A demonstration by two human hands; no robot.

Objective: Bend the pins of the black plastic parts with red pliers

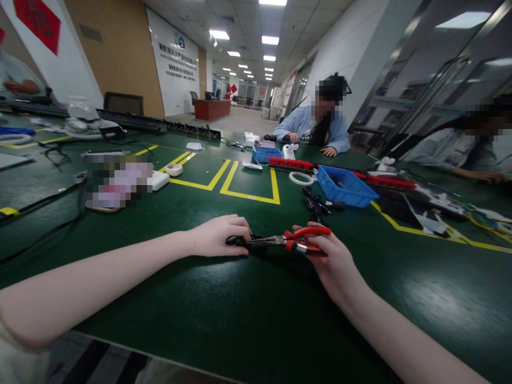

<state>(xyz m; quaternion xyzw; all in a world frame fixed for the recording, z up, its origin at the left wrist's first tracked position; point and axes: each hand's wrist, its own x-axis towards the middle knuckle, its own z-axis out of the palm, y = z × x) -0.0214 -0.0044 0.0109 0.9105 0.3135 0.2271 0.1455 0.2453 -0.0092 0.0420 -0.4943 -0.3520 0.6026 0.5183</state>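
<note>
My left hand (219, 236) is closed around a black cable (235, 241) whose thick, plug-like end pokes out under the fingers. My right hand (335, 261) grips needle-nose pliers (296, 241) with red and black handles. Their metal jaws point left and meet the black cable beside my left fingertips; whether they clamp it I cannot tell. Both hands are just above the green tabletop (224, 314). Beyond my right hand lies a bundle of black cables (314, 202).
Behind the cables stands a blue bin (346, 186), with a white ring (301, 178) and a smaller blue bin (267, 154) farther off. A phone (120, 186) and a white box (159, 180) lie at left. A person in a light blue shirt (340, 130) sits across the table.
</note>
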